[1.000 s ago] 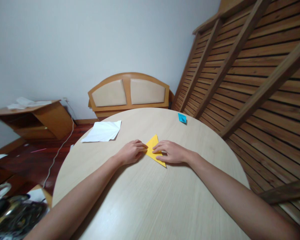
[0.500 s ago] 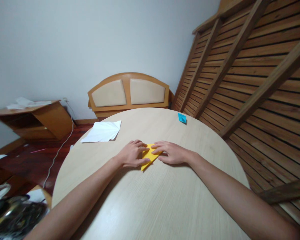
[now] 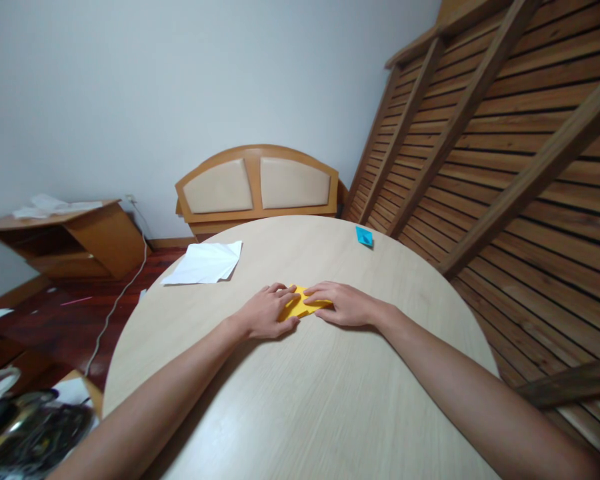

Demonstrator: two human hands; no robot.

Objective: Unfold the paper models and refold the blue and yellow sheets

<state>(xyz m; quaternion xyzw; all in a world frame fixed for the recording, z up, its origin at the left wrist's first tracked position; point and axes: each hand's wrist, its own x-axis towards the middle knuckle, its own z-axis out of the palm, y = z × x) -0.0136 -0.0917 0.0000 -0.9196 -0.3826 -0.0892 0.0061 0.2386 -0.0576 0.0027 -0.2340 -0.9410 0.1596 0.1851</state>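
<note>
A piece of folded yellow paper (image 3: 303, 307) lies on the round wooden table (image 3: 300, 407) between my two hands. My left hand (image 3: 267, 312) grips its left side, with the fingers over the top and the thumb at the near edge. From the other side, my right hand (image 3: 347, 305) holds the paper's right end, fingers on top and partly covering it. Parts of the folds are hidden under the fingers. Beyond my right hand, near the table's far edge, sits a small blue folded paper piece (image 3: 365, 237).
White sheets (image 3: 203, 263) lie at the table's left edge. A headboard (image 3: 257, 183) stands behind the table, and a slatted wooden frame (image 3: 480, 153) leans at the right. On the left are a low desk (image 3: 95, 240) and a cable (image 3: 113, 317) on the floor.
The yellow paper's lower pointed corner has been turned up, leaving a flatter near edge. My left hand has shifted slightly right; my right hand stays nearly in place.
</note>
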